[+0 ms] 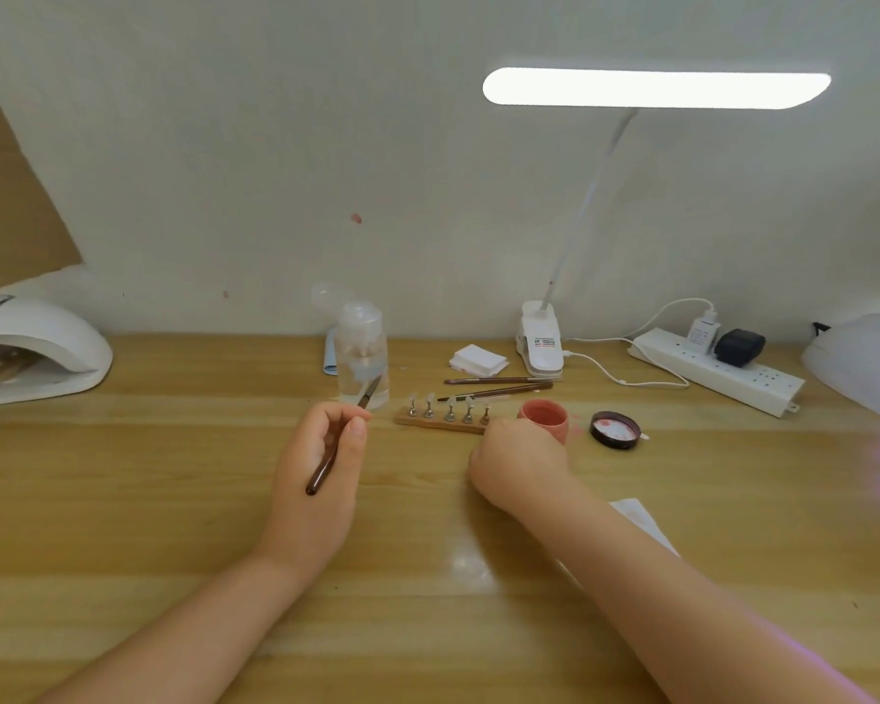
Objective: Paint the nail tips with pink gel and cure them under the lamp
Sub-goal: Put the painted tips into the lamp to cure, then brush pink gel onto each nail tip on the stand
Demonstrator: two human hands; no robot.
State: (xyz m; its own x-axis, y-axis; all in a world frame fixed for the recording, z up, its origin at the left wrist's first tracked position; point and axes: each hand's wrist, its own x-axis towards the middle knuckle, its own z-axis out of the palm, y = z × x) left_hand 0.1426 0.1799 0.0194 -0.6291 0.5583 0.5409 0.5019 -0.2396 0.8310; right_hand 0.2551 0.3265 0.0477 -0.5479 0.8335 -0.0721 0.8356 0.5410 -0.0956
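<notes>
Watching my feed here: left hand point(321, 449) has its fingers curled, pinching a thin dark brown brush point(342, 437), bristles up near the clear pump bottle point(363, 360). Right hand point(516, 462) rests against the small pink gel pot point(544, 419); can't tell how its fingers sit. The clear nail tips stand on a wooden holder strip point(443, 421) between my hands, with white curing lamps far left point(36, 348) and far right point(864, 363).

Right hand point(516, 464) fingers curled out of sight. Both curing lamps, left point(31, 348) and right point(864, 358), cut by frame edges. Nail tips point(450, 401) too small for colour.
</notes>
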